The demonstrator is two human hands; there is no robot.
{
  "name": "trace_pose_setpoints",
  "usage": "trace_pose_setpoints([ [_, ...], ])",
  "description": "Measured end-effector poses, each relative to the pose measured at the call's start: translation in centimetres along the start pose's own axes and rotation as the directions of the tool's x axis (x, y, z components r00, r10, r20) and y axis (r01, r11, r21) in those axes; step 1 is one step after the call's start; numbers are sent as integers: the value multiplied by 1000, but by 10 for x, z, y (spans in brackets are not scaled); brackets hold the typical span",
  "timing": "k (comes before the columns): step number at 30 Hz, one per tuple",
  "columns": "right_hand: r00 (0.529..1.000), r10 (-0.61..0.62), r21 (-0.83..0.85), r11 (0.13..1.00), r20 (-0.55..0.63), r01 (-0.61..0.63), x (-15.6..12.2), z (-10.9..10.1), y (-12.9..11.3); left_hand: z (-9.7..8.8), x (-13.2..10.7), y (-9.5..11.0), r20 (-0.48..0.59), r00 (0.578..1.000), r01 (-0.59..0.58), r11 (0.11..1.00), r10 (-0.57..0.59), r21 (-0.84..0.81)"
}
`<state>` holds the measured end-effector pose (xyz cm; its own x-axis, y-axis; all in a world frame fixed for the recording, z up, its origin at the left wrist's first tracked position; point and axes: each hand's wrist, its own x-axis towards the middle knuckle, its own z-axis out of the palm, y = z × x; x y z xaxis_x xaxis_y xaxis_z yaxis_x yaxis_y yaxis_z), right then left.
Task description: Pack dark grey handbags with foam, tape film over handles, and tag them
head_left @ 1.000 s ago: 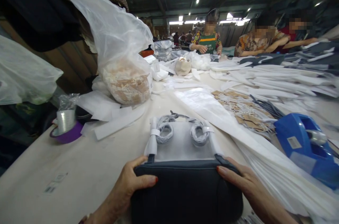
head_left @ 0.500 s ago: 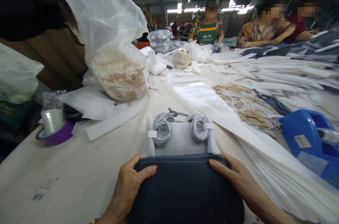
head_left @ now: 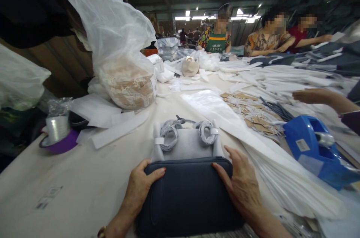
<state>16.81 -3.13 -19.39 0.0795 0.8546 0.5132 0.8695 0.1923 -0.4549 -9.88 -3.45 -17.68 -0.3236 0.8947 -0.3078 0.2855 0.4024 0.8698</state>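
A dark navy bag (head_left: pixel 187 193) lies flat on the pale table (head_left: pixel 84 178) right in front of me. My left hand (head_left: pixel 140 185) grips its upper left corner, thumb on top. Over the upper right corner lies my right hand (head_left: pixel 239 183), fingers curled on the bag's edge. Beyond the bag's top edge sit its wrapped handles (head_left: pixel 187 136), bound in grey and white paper, with a grey sheet between them.
A blue tape dispenser (head_left: pixel 315 148) stands at the right, where another person's hand (head_left: pixel 312 96) reaches in. White sleeves (head_left: pixel 275 170) and brown tags (head_left: pixel 253 112) lie right of the bag. A plastic sack of tags (head_left: pixel 126 80) and a purple-based roll (head_left: pixel 57 133) sit left. People work at the far end.
My right hand has slid further onto the bag's upper right corner. Another person's hand has come in from the right, above the tape dispenser. The view shifted slightly.
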Motion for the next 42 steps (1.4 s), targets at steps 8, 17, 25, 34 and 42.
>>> trace_pose_setpoints([
  [8, 855, -448, -141, 859, 261, 492, 7, 20, -40, -1, 1, -5, -17, 998, -64, 986, 67, 151],
  [17, 867, -450, -143, 864, 212, 483, 10, 33, -36, 36, -2, 39, -103, 609, -350, 383, 786, 855],
  [25, 873, -461, -133, 866, 160, 482, 8, 35, -35, 34, 28, 68, -98, 891, -122, 442, 443, 889],
  [34, 880, -456, -121, 874, 133, 471, 7, 33, -36, 86, 18, 100, 266, 762, -475, 230, 590, 850],
  [42, 897, -422, -109, 893, 133, 436, 6, 33, -37, 125, 76, 107, 452, 789, -544, 133, 416, 828],
])
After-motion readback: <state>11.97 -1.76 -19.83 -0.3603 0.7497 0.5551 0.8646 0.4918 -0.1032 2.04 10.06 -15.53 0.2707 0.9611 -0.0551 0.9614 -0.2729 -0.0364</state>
